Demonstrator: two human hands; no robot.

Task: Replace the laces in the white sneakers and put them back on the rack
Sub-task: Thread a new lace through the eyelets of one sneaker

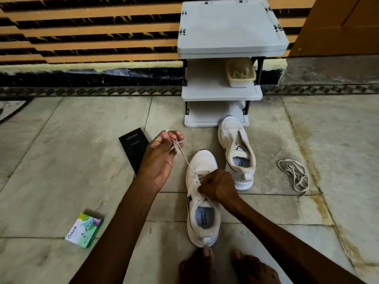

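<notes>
A white sneaker [202, 203] lies on the floor in front of me, toe pointing away. My left hand [162, 158] pinches a cream lace [182, 153] that runs taut from its fingers down to the sneaker's eyelets. My right hand [217, 186] sits over the tongue with its fingers curled at the lace holes, holding the shoe there. The second white sneaker [238, 152] lies without a lace just beyond, near the foot of the white shoe rack [222, 93]. A loose lace [294, 174] lies in a heap on the floor to the right.
A black phone box [133, 148] lies left of my left hand. A green and white freshener box [85, 230] sits at the lower left. A beige tub [241, 73] stands on the rack's middle shelf. My bare feet [225, 267] touch the near sneaker's heel. A striped wall stands behind.
</notes>
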